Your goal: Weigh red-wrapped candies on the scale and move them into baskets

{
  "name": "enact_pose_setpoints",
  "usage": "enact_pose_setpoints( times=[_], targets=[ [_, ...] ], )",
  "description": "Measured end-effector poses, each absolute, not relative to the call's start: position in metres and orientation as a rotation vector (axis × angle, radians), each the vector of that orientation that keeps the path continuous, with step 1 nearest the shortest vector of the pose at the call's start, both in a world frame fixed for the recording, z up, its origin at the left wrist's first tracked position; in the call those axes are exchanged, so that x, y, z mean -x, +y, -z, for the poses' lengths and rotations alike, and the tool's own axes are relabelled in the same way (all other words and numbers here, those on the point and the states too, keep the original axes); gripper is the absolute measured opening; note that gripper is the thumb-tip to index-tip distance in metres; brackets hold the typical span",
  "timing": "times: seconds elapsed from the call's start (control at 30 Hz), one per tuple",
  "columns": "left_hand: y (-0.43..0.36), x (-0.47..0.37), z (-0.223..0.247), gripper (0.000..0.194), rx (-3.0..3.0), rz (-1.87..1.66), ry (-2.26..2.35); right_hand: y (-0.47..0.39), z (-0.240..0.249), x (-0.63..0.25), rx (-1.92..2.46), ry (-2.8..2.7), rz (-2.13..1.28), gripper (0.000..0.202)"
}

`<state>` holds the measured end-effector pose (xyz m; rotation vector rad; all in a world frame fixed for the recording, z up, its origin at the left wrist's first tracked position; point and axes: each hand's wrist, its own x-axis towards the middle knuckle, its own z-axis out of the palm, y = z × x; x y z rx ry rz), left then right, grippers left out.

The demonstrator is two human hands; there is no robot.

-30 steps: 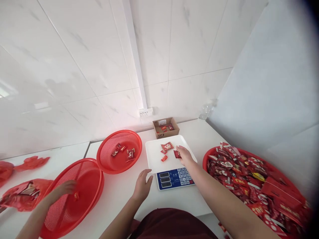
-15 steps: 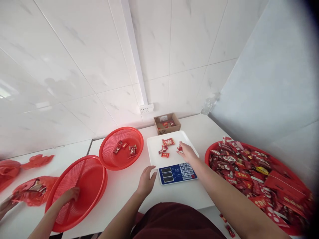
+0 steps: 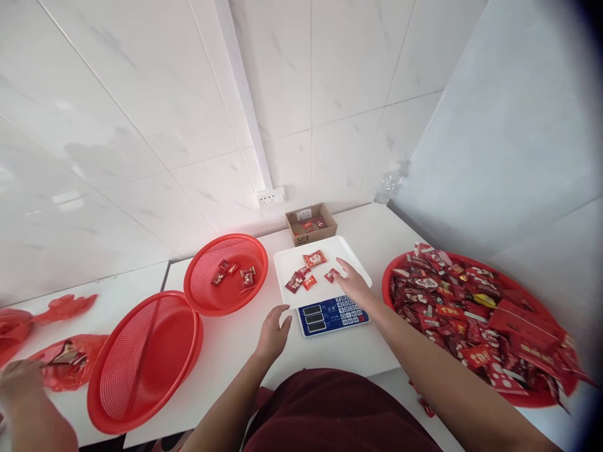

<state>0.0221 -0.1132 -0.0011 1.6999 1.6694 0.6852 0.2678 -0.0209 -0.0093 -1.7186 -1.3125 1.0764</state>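
My left hand (image 3: 274,331) hovers over the table at the left of the scale's blue keypad (image 3: 333,315), thumb and fingers apart, with nothing in it. Over the right part of the white weighing tray (image 3: 287,262) is my right hand (image 3: 351,281), its thumb and forefinger apart. A small red packet (image 3: 331,275) lies on the tray by its fingertips. Left of that, several more red packets rest on the tray, among them a larger one (image 3: 315,258), a dark red one (image 3: 294,282) and a bright red one (image 3: 309,282).
A red basket heaped with packets (image 3: 464,314) is at the right. Left stand a red basket with several packets (image 3: 226,275) and another red basket (image 3: 146,364). A cardboard box (image 3: 311,225) is behind the scale. A co-worker's hand (image 3: 21,383) is by a red bag (image 3: 78,358).
My right hand has opened and let go of the small packet. A dark red packet now shows at the tray's left. The co-worker's hand has left the near red basket. The view has shifted slightly.
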Motion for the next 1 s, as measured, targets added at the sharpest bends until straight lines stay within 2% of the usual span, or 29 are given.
enact_pose_setpoints(
  times=[0.23,0.4,0.57,0.77,1.0],
  targets=[
    [-0.118,-0.022,-0.007,0.023,-1.614,-0.620,1.670,-0.079,0.019,-0.357,1.849,-1.787,-0.290,0.039],
    [-0.124,-0.034,-0.010,0.024,-1.643,-0.505,1.584,-0.110,0.020,-0.419,2.134,-1.719,-0.026,0.037],
    [-0.124,-0.051,-0.010,0.024,-1.684,-0.454,1.498,-0.115,0.013,-0.427,2.441,-1.668,-0.089,0.040],
    [-0.123,-0.060,-0.013,0.025,-1.705,-0.444,1.459,-0.097,0.005,-0.390,2.527,-1.725,-0.311,0.044],
    [-0.124,-0.057,-0.009,0.025,-1.709,-0.447,1.477,-0.083,0.012,-0.384,2.544,-1.658,-0.454,0.032]
  ],
)
